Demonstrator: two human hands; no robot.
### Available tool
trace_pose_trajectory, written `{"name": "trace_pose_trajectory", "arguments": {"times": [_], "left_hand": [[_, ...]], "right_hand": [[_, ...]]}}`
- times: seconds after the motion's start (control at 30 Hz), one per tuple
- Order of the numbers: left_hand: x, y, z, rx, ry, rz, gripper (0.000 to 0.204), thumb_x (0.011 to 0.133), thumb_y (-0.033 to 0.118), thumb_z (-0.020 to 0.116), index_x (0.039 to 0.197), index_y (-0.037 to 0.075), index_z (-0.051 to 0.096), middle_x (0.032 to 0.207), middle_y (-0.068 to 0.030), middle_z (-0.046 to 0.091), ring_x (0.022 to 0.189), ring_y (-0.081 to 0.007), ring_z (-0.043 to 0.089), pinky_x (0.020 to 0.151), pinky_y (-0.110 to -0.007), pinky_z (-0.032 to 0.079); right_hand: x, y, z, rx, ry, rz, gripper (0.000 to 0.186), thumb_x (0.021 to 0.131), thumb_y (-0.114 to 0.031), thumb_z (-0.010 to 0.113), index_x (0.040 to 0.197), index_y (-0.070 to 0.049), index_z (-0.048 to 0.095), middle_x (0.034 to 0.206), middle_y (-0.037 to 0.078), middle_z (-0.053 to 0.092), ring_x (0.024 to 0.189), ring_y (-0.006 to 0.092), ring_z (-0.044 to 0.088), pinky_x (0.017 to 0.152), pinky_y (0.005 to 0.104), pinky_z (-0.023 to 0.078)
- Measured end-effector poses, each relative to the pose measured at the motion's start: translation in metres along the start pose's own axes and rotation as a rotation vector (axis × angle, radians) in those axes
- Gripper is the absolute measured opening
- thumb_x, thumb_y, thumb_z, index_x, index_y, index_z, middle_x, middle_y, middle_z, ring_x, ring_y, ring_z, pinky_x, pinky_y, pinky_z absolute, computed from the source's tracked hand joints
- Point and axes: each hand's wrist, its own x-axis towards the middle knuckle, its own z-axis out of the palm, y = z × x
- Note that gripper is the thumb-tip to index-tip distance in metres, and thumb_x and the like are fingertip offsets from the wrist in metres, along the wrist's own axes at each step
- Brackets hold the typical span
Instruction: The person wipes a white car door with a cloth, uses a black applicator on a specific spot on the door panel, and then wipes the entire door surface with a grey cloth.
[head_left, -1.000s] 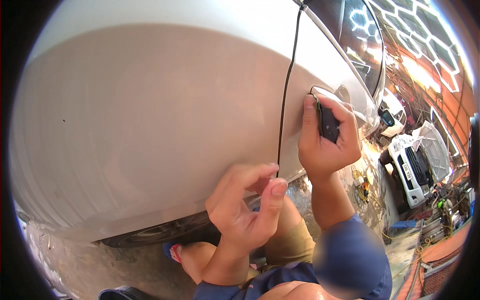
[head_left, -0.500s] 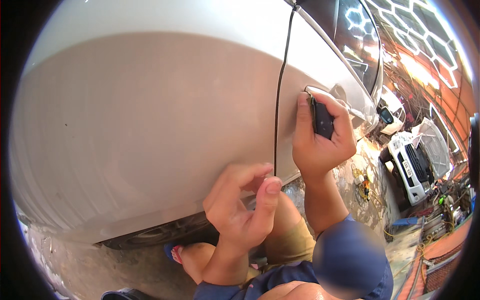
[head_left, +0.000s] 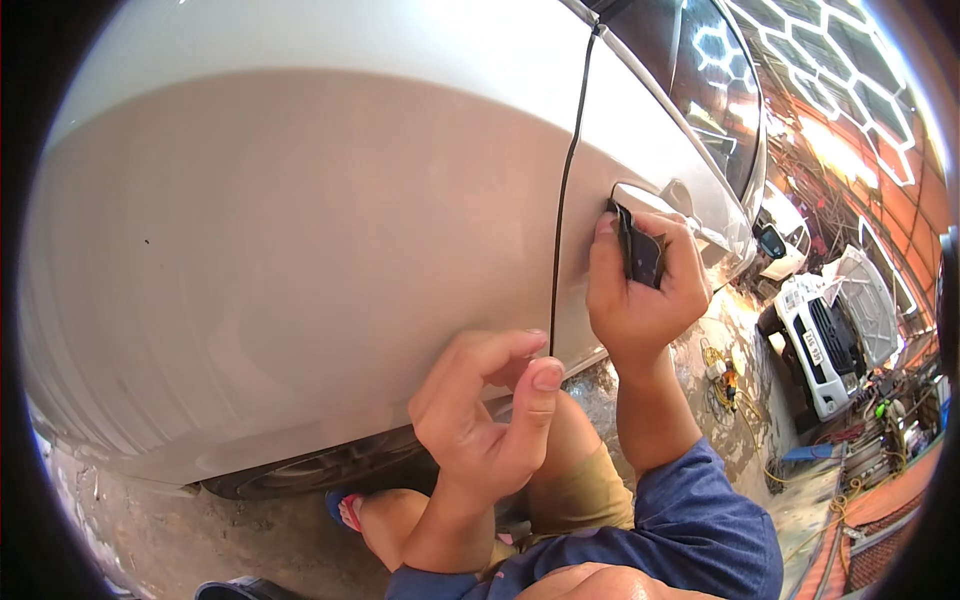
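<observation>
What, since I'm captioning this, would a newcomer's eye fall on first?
The large, glossy pale car panel fills the left and middle, ending at a dark seam. Just right of that seam, the right hand grips a dark, flat piece below the door handle. At the far right, a white car stands with its hood up.

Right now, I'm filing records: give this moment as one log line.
left hand: half-open, near panel seam | right hand: holding dark sheet near door handle

The car panel (head_left: 330, 240) looks smooth and glossy, the black pad (head_left: 646, 262) matt.
</observation>
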Motion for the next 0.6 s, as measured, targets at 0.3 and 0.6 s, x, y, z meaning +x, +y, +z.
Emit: {"name": "trace_pose_trajectory", "arguments": {"times": [0.3,0.6], "left_hand": [[0.0002,0.0029,0.003,-0.052,0.079,-0.091,0.015,0.088,0.007,0.08,0.098,-0.002,0.074,0.083,-0.0106,0.071,0.064,-0.0157,0.067,0.061,-0.026,0.053],[0.0036,0.0032,0.0004,-0.009,0.07,-0.025,0.014,0.087,0.005,0.08,0.098,-0.002,0.074,0.081,-0.0101,0.07,0.063,-0.0157,0.066,0.06,-0.025,0.052]], "right_hand": [[0.0055,-0.0023,-0.0021,0.082,-0.031,0.15,0.015,0.08,-0.007,0.078,0.093,-0.004,0.071,0.074,0.004,0.067,0.064,0.0097,0.061,0.06,0.0262,0.05],[0.01,-0.0076,-0.0044,0.089,-0.059,0.201,0.014,0.081,-0.006,0.078,0.09,-0.002,0.068,0.072,-0.001,0.065,0.064,0.0036,0.056,0.058,0.0224,0.045]]}}
